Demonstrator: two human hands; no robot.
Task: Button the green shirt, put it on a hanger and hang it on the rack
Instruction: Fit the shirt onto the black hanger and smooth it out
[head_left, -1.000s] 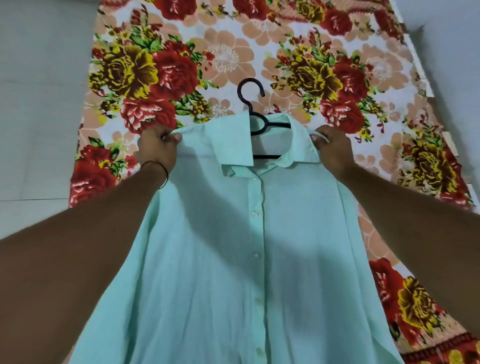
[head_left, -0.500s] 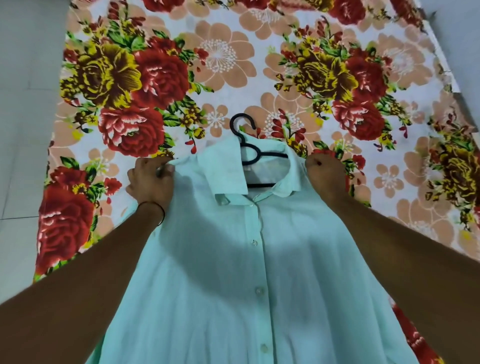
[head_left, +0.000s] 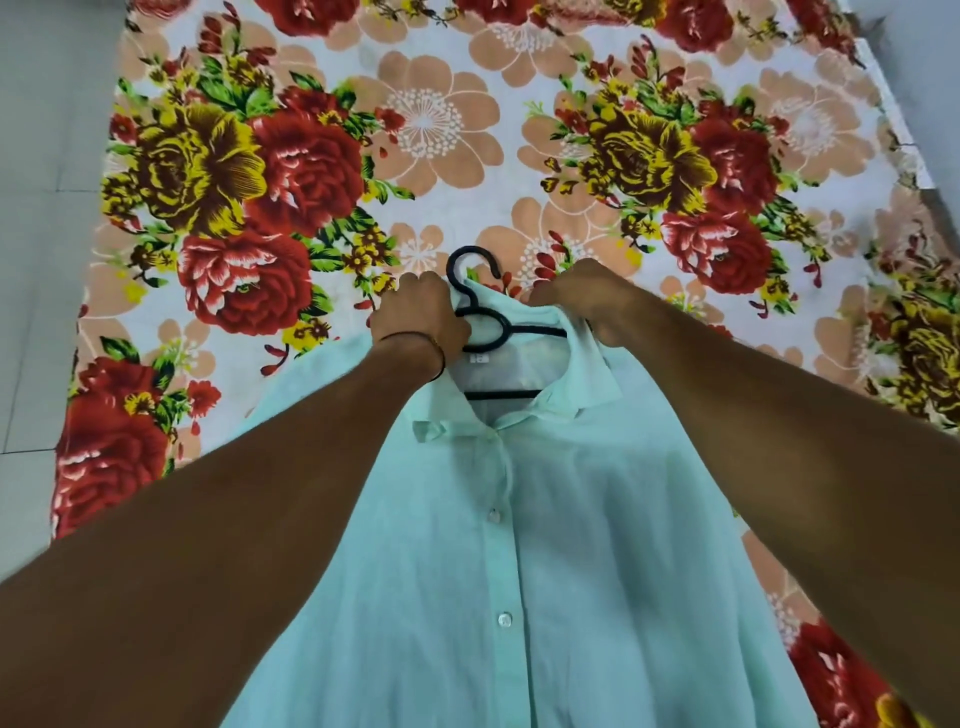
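The pale green shirt (head_left: 545, 561) lies buttoned down its front on the flowered bedsheet (head_left: 426, 156), with a black hanger (head_left: 480, 306) inside its neck; the hook sticks out past the collar. My left hand (head_left: 421, 317) grips the collar at the left of the hook, fingers curled. On the right side of the collar, my right hand (head_left: 582, 296) pinches the raised fabric. Both hands sit close together at the neck. The hanger's shoulders are hidden under the cloth.
The flowered sheet covers a mattress that fills most of the view. Grey tiled floor (head_left: 41, 260) runs along the left side, and a pale wall or floor strip (head_left: 930, 93) shows at the far right. No rack is in view.
Both hands have left the shirt's shoulders and come inward to the collar beside the hanger hook. The view has shifted closer and lower over the shirt.
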